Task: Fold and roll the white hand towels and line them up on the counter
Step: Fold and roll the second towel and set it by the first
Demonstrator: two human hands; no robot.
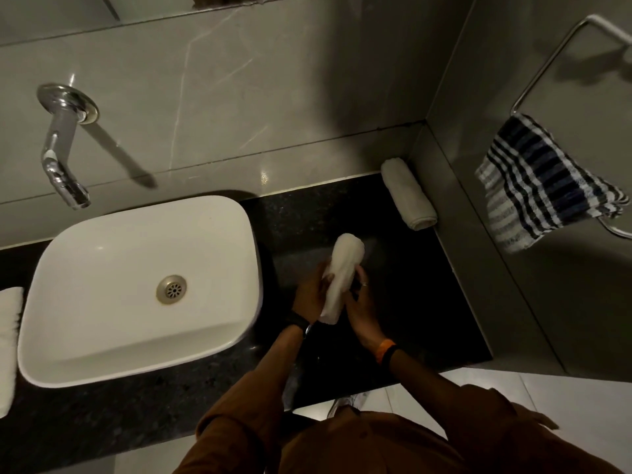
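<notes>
I hold a rolled white hand towel (343,271) between both hands above the dark granite counter (410,285), right of the basin. My left hand (309,295) grips its left side and my right hand (362,309) grips its right side. The roll points away from me. A second rolled white towel (408,194) lies on the counter at the back right corner, against the side wall. More white towel cloth (8,347) lies at the far left edge of the counter, partly out of view.
A white countertop basin (85,254) with a drain sits left of my hands. A chrome wall tap (63,148) reaches over it. On the right wall a towel ring (547,59) carries a blue-and-white checked cloth (543,189). Pale floor tiles show below the counter edge.
</notes>
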